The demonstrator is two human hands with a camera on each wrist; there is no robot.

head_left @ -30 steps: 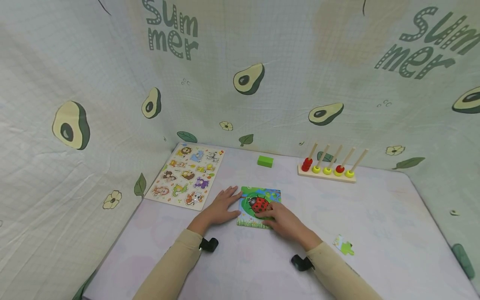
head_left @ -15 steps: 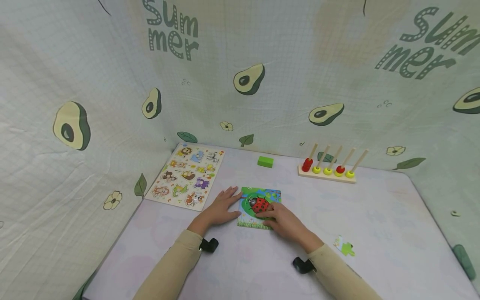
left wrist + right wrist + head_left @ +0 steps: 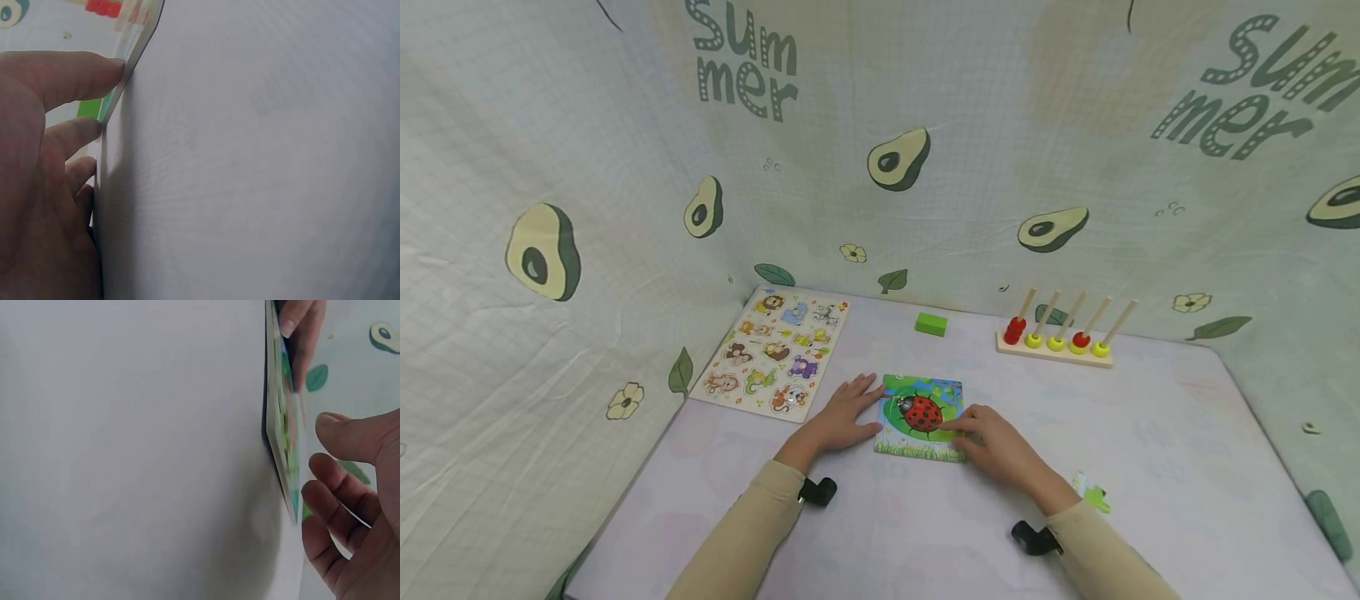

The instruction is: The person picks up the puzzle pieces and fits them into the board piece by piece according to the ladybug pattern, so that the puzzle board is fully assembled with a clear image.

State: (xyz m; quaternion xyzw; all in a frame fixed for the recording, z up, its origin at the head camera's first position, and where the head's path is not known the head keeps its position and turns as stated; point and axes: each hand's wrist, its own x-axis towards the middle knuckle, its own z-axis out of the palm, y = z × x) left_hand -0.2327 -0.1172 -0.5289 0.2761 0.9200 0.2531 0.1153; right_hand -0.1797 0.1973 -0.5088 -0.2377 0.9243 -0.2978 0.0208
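A square ladybug puzzle [image 3: 917,446] lies flat on the table in the head view, its red ladybug uncovered in the middle. My left hand [image 3: 841,417] rests flat at the puzzle's left side. In the left wrist view, its thumb and index finger touch the puzzle edge [image 3: 145,37]. At the right side is my right hand [image 3: 996,446], its fingertips over or beside the puzzle's right edge. The right wrist view shows those fingers loosely bent, with nothing between them and the thumb. Past the right wrist lies a loose puzzle piece [image 3: 1097,498], partly covered by the sleeve.
An animal peg puzzle board [image 3: 786,333] lies at the back left. Behind the ladybug puzzle sits a green block [image 3: 931,323]. A wooden bead stacker [image 3: 1056,350] with red and yellow beads stands at the back right, close to the printed cloth wall [image 3: 962,108].
My right hand has slid off the ladybug toward the right and now covers part of the loose piece. The left hand and the puzzle stay where they were.
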